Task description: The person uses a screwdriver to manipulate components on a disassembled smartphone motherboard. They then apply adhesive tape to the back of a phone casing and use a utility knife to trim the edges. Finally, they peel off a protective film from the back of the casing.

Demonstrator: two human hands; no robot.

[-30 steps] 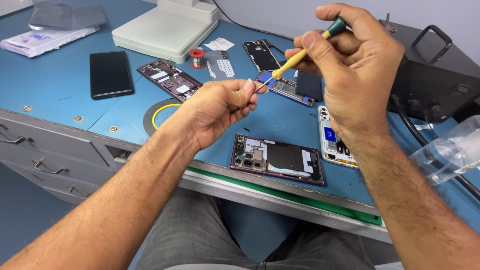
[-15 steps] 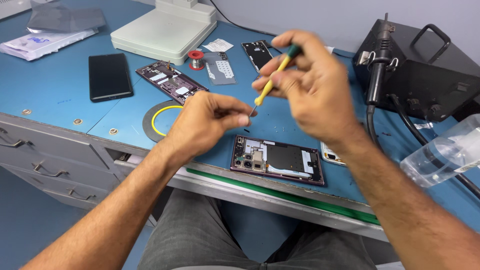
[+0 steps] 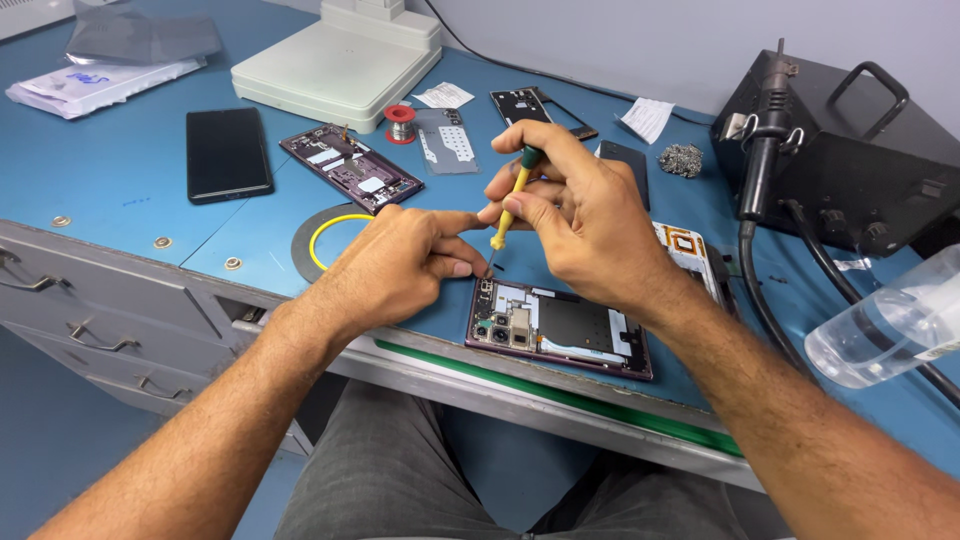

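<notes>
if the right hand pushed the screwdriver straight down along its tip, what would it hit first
Most likely the top edge of the opened phone lying below it. The right hand holds the yellow screwdriver tip-down just above that corner, beside the left hand's fingers. Depth is unclear, so the tip may meet the blue mat instead.

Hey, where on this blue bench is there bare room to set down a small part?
Free: the mat between the black phone and the front edge, and the strip between the plastic bag and that phone. Crowded: around the open phone under both hands, the purple phone frame and the solder spool.
</notes>
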